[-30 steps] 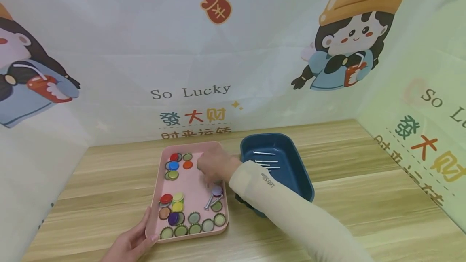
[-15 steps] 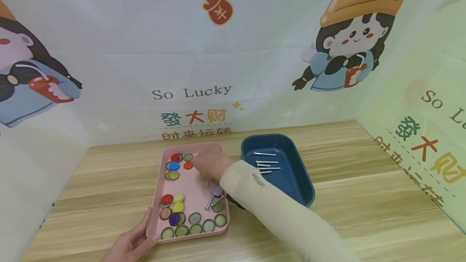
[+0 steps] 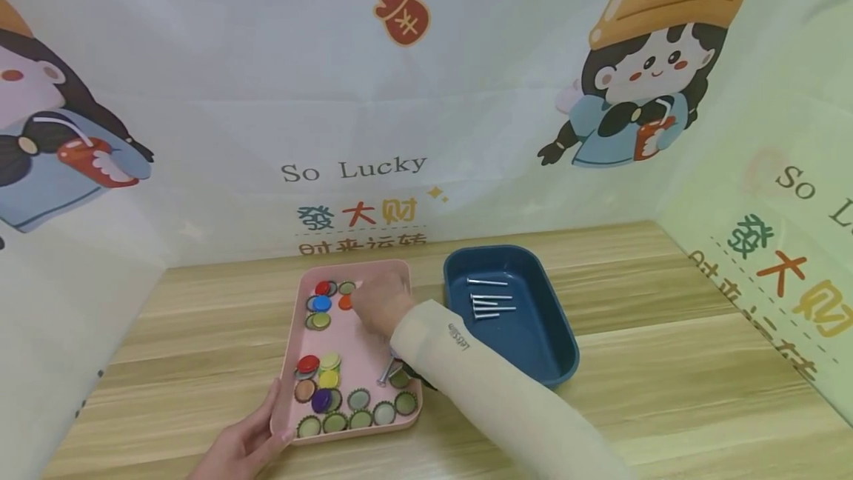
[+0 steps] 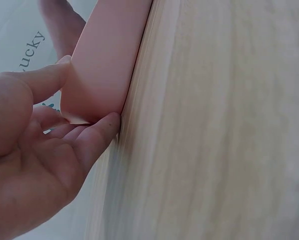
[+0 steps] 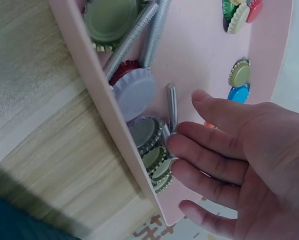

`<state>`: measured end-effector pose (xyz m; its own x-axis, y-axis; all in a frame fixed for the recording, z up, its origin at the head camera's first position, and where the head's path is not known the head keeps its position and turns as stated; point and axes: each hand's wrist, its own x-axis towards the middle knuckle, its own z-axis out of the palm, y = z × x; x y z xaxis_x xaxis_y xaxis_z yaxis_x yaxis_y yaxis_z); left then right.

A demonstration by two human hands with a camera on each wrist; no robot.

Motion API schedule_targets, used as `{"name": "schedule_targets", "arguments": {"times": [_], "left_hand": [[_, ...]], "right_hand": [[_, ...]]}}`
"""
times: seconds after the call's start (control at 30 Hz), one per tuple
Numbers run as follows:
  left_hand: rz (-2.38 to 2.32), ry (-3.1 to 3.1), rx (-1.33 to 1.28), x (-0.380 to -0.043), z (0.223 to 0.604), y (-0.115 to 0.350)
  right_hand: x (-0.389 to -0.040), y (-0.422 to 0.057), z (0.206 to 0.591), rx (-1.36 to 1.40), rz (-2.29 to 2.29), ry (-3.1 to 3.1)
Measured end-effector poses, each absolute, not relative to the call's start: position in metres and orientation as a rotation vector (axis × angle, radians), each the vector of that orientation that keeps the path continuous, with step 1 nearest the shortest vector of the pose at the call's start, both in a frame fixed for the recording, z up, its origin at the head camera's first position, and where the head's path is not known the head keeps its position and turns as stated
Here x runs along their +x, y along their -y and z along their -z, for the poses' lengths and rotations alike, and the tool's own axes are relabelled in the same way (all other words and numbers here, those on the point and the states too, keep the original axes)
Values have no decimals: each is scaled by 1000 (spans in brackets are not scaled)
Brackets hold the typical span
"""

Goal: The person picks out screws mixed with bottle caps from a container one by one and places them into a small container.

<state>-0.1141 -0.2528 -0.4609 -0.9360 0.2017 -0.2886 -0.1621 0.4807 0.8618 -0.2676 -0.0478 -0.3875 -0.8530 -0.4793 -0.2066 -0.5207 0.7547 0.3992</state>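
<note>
My left hand holds the near left corner of a pink tray; in the left wrist view the thumb lies at the rim and the fingers reach along the outer wall. Bottle caps of several colours are scattered in the tray. Over its far right part is my right hand. The right wrist view shows that hand with spread, slightly bent fingers and nothing in them. Their tips are right by a silver bolt among green-lined caps. Two threaded bolts lie near a lavender cap.
A dark blue bin stands to the right of the tray, with several silver bolts lying in it. Both stand on a wood-grain table. A printed cloth hangs behind and at the sides.
My right hand has shifted left within the tray, and its sleeve has come off the bin, showing more of it. The left hand keeps its place at the tray's corner.
</note>
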Motion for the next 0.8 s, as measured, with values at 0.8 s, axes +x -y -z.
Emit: {"name": "schedule_targets", "arguments": {"times": [0.8], "left_hand": [[-1425,-2398,63,-115,462,254]], "right_hand": [[-264,47,401,-743,-656,-2894]]}}
